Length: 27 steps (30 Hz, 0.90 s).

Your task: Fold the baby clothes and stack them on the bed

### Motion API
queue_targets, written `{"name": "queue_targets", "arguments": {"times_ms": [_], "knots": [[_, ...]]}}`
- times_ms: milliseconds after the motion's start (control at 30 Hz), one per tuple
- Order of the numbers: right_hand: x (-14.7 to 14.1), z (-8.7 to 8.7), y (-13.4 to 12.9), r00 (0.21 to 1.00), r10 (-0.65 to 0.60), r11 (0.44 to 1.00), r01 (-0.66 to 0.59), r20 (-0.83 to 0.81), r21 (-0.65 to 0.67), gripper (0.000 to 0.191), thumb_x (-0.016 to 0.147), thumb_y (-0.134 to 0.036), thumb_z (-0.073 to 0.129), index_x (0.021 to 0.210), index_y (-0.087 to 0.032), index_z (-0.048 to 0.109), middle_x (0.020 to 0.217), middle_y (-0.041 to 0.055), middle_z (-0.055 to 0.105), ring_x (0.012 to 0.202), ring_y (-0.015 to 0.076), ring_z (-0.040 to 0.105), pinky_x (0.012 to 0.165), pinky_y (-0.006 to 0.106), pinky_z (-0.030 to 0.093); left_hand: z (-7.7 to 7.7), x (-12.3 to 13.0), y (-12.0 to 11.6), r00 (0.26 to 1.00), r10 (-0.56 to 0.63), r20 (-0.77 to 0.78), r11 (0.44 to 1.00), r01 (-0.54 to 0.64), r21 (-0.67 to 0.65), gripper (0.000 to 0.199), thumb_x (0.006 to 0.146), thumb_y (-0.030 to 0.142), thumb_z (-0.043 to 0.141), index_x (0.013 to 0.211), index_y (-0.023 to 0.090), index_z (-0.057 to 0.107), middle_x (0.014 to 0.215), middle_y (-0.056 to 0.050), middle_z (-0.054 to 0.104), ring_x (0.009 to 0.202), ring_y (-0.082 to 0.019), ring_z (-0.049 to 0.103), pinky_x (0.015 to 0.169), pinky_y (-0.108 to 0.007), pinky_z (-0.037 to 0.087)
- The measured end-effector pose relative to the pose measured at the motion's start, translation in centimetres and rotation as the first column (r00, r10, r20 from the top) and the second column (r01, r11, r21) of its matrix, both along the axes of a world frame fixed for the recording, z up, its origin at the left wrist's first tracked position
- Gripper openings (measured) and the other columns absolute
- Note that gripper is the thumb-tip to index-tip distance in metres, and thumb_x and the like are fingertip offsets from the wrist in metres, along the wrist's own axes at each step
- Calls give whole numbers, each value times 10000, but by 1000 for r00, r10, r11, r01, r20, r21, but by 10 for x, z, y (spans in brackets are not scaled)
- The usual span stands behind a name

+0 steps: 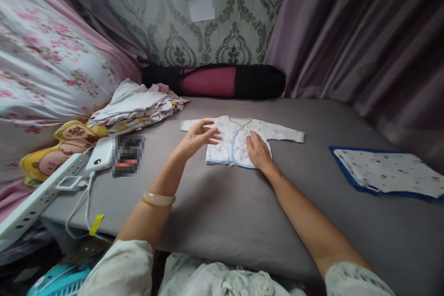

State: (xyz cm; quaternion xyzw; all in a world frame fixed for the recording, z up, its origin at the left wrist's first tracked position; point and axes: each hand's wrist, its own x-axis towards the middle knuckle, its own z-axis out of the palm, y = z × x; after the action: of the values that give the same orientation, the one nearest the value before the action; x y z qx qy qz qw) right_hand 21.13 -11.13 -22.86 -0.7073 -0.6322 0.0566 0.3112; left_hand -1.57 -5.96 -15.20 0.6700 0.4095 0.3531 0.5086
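A small white baby shirt [225, 148] with light blue trim lies spread on the grey sheet, its front up and both sleeves stretched out to the sides. My left hand [199, 138], fingers apart and holding nothing, is over the shirt's left side near the sleeve. Flat on the shirt's right front panel rests my right hand [258, 149], its fingers extended. Parts of the shirt are hidden beneath both hands.
Folded clothes [138, 106] are piled at the left, near a white power bank [100, 155] with cables and a power strip [41, 194]. A folded cloth with blue edging [388, 171] lies right. Behind sits a black and maroon long bag [211, 81].
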Motion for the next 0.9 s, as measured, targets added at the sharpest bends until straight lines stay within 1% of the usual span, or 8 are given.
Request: {"name": "queue_targets", "arguments": {"times_ms": [33,100,233,367,467,700,800,900], "knots": [[1,-1,0,1000,-1,1000,1,5,-4,529,978,-349,240,1359,-53,455,1376,183,526,1289,238,475,1078,364,352,1,7,0,997,-70,37,997,70,16,495,862,420,600,1240,139,451,962,-101,690,737,-141,668,658,-274,527],[1,-2,1,1000,-1,1000,1,22,-10,526,983,-346,233,1365,-59,452,1377,178,526,1289,230,474,1078,356,351,-2,17,2,993,-103,-54,991,107,77,491,870,414,584,1263,149,454,947,-90,692,715,-136,663,644,-259,517],[0,-4,1,995,37,999,-33,96,-42,501,986,-317,245,1385,-88,444,1419,158,490,1333,217,418,1101,369,315,-23,24,5,927,26,-374,951,92,296,228,896,294,492,1022,152,617,794,-44,673,627,-124,610,637,-254,477],[-7,-5,-5,973,139,981,-109,186,-159,507,994,-318,250,1433,-113,402,1526,130,351,1426,229,260,1158,457,184,-44,26,-1,820,-124,-559,848,380,369,197,874,279,502,939,170,653,848,-54,660,736,-153,599,699,-263,456],[-12,-4,-11,946,237,950,-178,223,-255,548,1002,-385,244,1488,-145,325,1580,105,227,1461,247,151,1165,508,115,-53,23,-4,761,-167,-627,802,475,362,217,875,303,494,937,161,646,866,-68,633,749,-161,580,704,-267,446],[-16,-1,-15,913,308,911,-203,267,-359,580,997,-442,232,1509,-177,293,1591,100,188,1465,267,122,1161,530,79,-63,3,2,734,-141,-664,862,421,282,174,842,348,533,796,184,567,770,-26,592,706,-156,533,656,-260,400],[-15,1,-14,918,318,901,-213,239,-378,587,997,-451,215,1518,-186,267,1597,98,163,1468,260,102,1161,529,70,-67,-7,-2,727,63,-684,896,260,359,188,847,378,525,841,192,551,851,-45,589,789,-183,547,695,-281,406],[-15,0,-13,941,260,918,-172,216,-356,611,997,-462,188,1531,-166,219,1604,107,116,1472,253,78,1163,519,71,-68,-12,-8,645,249,-723,929,54,367,196,847,391,523,867,196,530,848,-55,589,819,-207,554,703,-299,404]]}}
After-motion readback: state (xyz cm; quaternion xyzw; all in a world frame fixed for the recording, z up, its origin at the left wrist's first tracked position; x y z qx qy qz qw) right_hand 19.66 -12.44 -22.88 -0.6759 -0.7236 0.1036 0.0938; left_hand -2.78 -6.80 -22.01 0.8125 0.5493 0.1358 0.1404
